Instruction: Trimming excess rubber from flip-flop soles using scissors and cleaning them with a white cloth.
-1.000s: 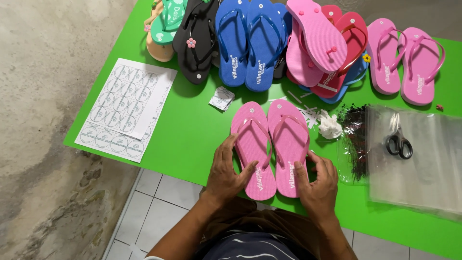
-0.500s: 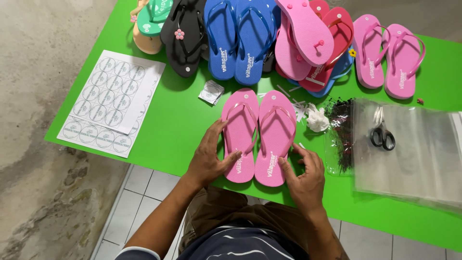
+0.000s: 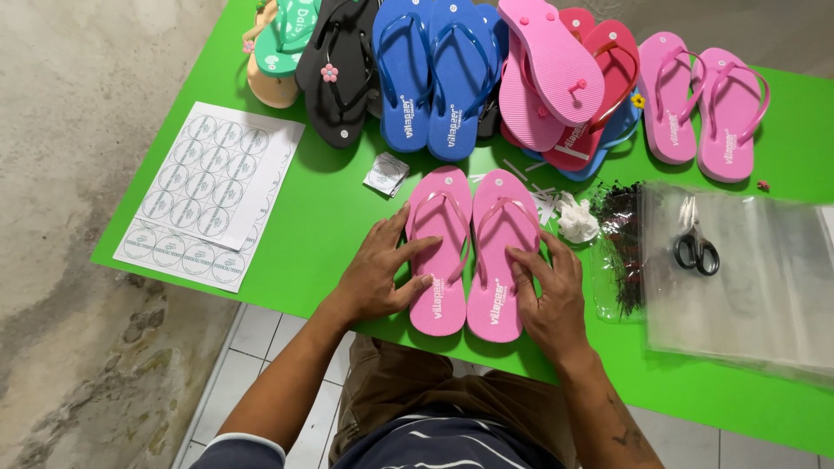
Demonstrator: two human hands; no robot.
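Left hand and right hand now flatter across the pink flip-flops.

Two flip-flops lie side by side on the table, sticker sheets left, scissors right.

light: bright, even daylight | shadows: soft, short | focus: sharp (slight wide-angle bend at edges)

I'm at a small craft workbench: rows of flip-flops line my green table's far edge, sticker sheets near its left edge.
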